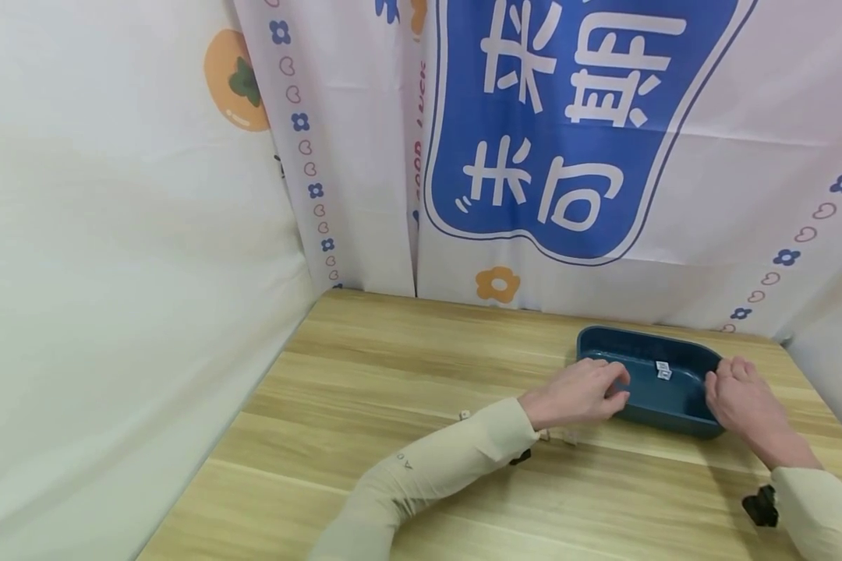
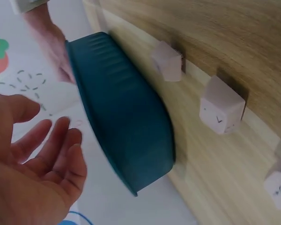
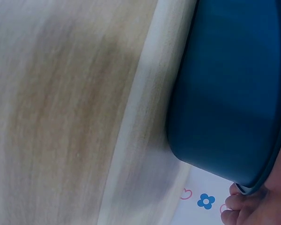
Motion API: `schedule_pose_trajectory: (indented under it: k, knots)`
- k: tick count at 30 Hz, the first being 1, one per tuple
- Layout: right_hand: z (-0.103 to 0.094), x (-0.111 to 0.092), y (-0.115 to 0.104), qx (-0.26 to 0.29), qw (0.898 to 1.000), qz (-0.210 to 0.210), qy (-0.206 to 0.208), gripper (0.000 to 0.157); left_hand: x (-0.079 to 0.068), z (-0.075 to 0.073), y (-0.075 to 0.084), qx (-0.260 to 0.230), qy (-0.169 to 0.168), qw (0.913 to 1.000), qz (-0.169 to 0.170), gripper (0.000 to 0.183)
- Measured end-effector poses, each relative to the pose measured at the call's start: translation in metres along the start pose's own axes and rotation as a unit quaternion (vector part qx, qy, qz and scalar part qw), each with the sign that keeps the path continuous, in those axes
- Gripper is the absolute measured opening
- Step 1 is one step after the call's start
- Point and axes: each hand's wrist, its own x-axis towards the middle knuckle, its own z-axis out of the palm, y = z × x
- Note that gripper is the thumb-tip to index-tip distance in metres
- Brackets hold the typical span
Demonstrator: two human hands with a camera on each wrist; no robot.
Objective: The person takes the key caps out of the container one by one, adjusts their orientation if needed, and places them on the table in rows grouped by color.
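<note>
A dark teal rectangular bin [image 1: 666,421] stands on the wooden table at the right. Inside it lie small white blocks [image 1: 663,371] with dark marks. My right hand [image 1: 747,399] grips the bin's right-hand rim, its fingertips partly hidden by the rim in the right wrist view. Over the bin's near left corner hovers my left hand [image 1: 584,391]; in the left wrist view its fingers are loosely bent, thumb apart, with nothing between them. Close to the bin on the table are a pale block [image 2: 168,62], a marked white block [image 2: 222,105] and another block [image 2: 279,188].
Behind the table [image 1: 351,374] hangs a white printed curtain [image 1: 372,156] with a blue sign, and a plain white cloth [image 1: 112,273] covers the left side. One small block [image 1: 465,415] shows just beyond the left sleeve. Black straps sit at both wrists.
</note>
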Motion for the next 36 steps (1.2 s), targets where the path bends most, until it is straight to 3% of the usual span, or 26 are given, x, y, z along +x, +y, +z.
schedule_pose_trajectory:
  k: [2, 6, 9, 16, 18, 21, 25, 27, 31, 33, 36]
  knots:
    - [0.0, 0.001, 0.0, 0.027, 0.999, 0.025, -0.004, 0.039, 0.005, 0.001, 0.001, -0.001, 0.013, 0.9999, 0.006, 0.022]
    - [-0.002, 0.0, 0.002, -0.006, 1.0, 0.004, -0.017, 0.04, 0.015, 0.002, 0.004, -0.003, 0.024, 0.9997, 0.009, 0.016]
    - [-0.003, 0.0, 0.002, 0.0, 1.0, 0.004, -0.017, 0.041, 0.022, 0.003, 0.006, -0.008, 0.027, 0.9996, 0.003, 0.014]
    - [-0.007, -0.003, 0.002, -0.078, 0.995, -0.063, -0.023, 0.035, 0.039, 0.012, 0.011, -0.01, 0.044, 0.9988, -0.017, 0.012]
    - [-0.004, -0.003, 0.003, -0.08, 0.994, -0.072, 0.003, 0.03, 0.044, 0.016, 0.011, -0.017, 0.048, 0.9984, -0.023, 0.012]
    - [-0.001, -0.002, 0.003, -0.038, 0.998, -0.049, 0.026, 0.028, 0.052, 0.02, 0.012, -0.028, 0.052, 0.9977, -0.033, 0.013]
    - [-0.001, 0.0, 0.003, 0.01, 0.999, -0.02, 0.041, 0.031, 0.06, 0.026, 0.014, -0.047, 0.061, 0.9956, -0.053, 0.016]
    - [-0.001, 0.0, 0.003, 0.001, 0.998, -0.028, 0.049, 0.031, 0.064, 0.028, 0.016, -0.062, 0.067, 0.9936, -0.068, 0.018]
    - [-0.002, 0.001, 0.002, -0.073, 0.993, -0.077, 0.059, 0.024, 0.073, 0.033, 0.017, -0.102, 0.075, 0.9867, -0.102, 0.021]
    - [-0.002, 0.002, 0.001, -0.089, 0.992, -0.082, 0.044, 0.024, 0.077, 0.036, 0.016, -0.116, 0.077, 0.9826, -0.122, 0.02]
    - [0.001, 0.005, 0.0, -0.072, 0.995, -0.066, 0.024, 0.026, 0.082, 0.042, 0.015, -0.125, 0.076, 0.9779, -0.15, 0.019]
